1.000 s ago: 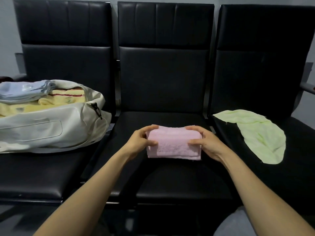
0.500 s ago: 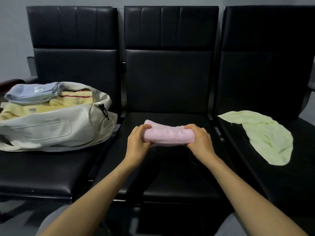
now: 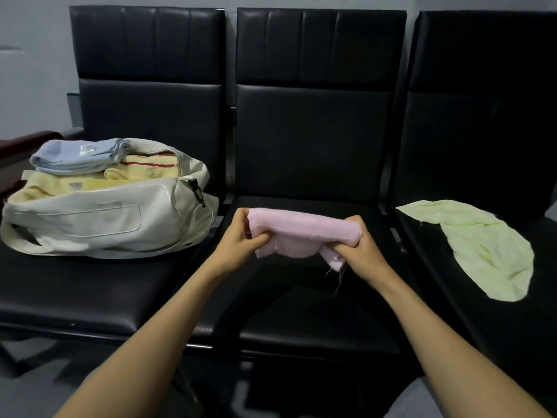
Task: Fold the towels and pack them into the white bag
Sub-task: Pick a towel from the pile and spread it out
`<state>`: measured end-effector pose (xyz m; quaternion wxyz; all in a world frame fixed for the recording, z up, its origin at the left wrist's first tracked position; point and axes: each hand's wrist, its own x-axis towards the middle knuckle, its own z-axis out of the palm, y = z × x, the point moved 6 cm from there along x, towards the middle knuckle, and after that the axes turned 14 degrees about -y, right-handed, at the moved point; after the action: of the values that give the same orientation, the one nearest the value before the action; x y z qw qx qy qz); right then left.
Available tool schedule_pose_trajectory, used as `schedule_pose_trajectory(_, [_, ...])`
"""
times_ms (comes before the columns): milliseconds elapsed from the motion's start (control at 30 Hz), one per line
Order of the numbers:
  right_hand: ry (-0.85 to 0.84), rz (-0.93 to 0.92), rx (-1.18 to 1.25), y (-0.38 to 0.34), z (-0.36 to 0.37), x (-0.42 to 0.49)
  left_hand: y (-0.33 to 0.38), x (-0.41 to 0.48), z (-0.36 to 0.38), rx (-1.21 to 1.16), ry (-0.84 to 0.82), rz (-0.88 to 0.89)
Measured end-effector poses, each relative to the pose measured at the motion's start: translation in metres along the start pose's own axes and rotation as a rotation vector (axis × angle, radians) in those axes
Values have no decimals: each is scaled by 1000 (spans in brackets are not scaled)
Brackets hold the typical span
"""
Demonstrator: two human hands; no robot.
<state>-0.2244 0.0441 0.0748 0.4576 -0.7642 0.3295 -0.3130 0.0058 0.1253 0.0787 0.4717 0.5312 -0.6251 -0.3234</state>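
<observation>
A folded pink towel [image 3: 301, 233] is lifted above the middle black seat. My left hand [image 3: 238, 239] grips its left end and my right hand [image 3: 358, 251] grips its right end, with a loose corner hanging below. The white bag [image 3: 99, 221] lies open on the left seat. Folded yellow towels [image 3: 60, 184] fill it, and a folded blue towel [image 3: 78, 155] rests on top of them. A light green towel [image 3: 485, 245] lies spread and unfolded on the right seat.
Three black padded chairs [image 3: 313, 140] stand side by side against a grey wall. A dark red armrest [image 3: 27, 140] shows at the far left, behind the bag.
Both hands have lifted the pink towel off the middle seat and closed round its ends. It now sags between them, a corner dangling. The camera view has shifted left.
</observation>
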Motion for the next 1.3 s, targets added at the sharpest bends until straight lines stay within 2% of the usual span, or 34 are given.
schedule_pose_trajectory(167, [-53,111,12,8,5,2,-15,3,0,94,-16,-153])
schedule_pose_trajectory(300, [-128,196,19,13,13,1,-28,0,2,-11,-37,-173])
schedule_pose_trajectory(467, [-101,234,-67,-4,30,25,-13,-1,-27,79,80,-162])
schedule_pose_trajectory(567, [-127,155,-61,-49,51,64,-3,2,-74,59,190,-170])
schedule_pose_trajectory(700, [-213,105,-75,-105,98,130,7,0,-155,-81,289,-175])
schedule_pose_trajectory(967, [-339,42,-123,-188,229,242,5,-30,-335,190,615,-285])
schedule_pose_trajectory(1133, [-415,27,-168,-204,308,274,-25,-55,-403,386,780,-507])
schedule_pose_trajectory(1300, [-433,66,-272,-187,361,286,-69,-73,-425,537,772,-747])
